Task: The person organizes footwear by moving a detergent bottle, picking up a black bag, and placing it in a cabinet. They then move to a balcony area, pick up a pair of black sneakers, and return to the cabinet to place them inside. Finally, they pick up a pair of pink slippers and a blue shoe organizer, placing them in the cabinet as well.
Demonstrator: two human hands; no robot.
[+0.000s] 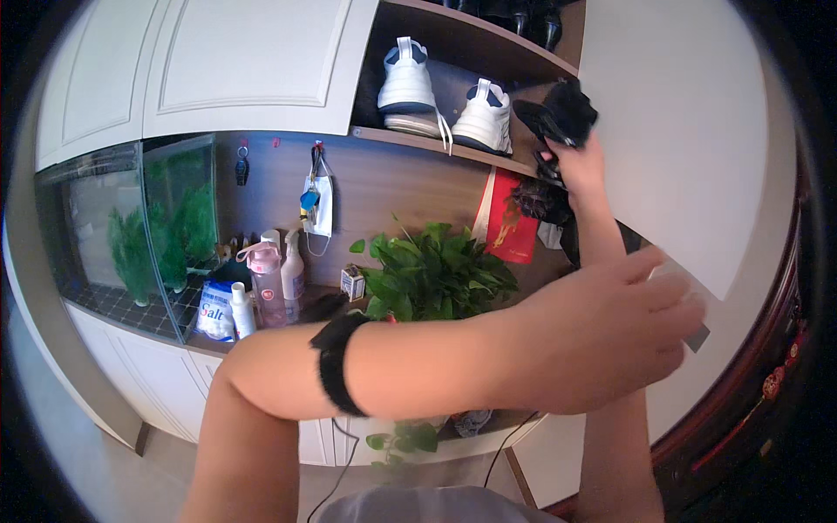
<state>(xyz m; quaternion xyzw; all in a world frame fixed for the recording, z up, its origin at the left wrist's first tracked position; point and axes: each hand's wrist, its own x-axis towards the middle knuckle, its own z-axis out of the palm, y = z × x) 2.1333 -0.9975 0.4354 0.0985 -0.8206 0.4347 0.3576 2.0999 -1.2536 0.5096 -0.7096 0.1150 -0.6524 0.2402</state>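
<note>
My right hand point(575, 157) is raised at the right end of the open shelf, closed around a black shoe point(567, 112) with a fuzzy-looking part. My left hand point(628, 327), blurred, crosses in front of my right forearm with its fingers apart; nothing shows in it, though its palm is hidden. A black band point(337, 363) circles my left forearm. Left of the black shoe, a pair of white sneakers stands on the shelf, one sneaker point(407, 82) beside the other point(484, 121). Below my right hand are other dark items point(543, 199), too unclear to name.
A leafy potted plant point(438, 268) stands on the counter below the shelf. Left of it are a spray bottle point(292, 271), a pink bottle point(265, 284), a salt bag point(214, 312) and a glass tank point(131, 242). Keys and a face mask point(319, 209) hang behind; a red packet point(513, 222) leans nearby.
</note>
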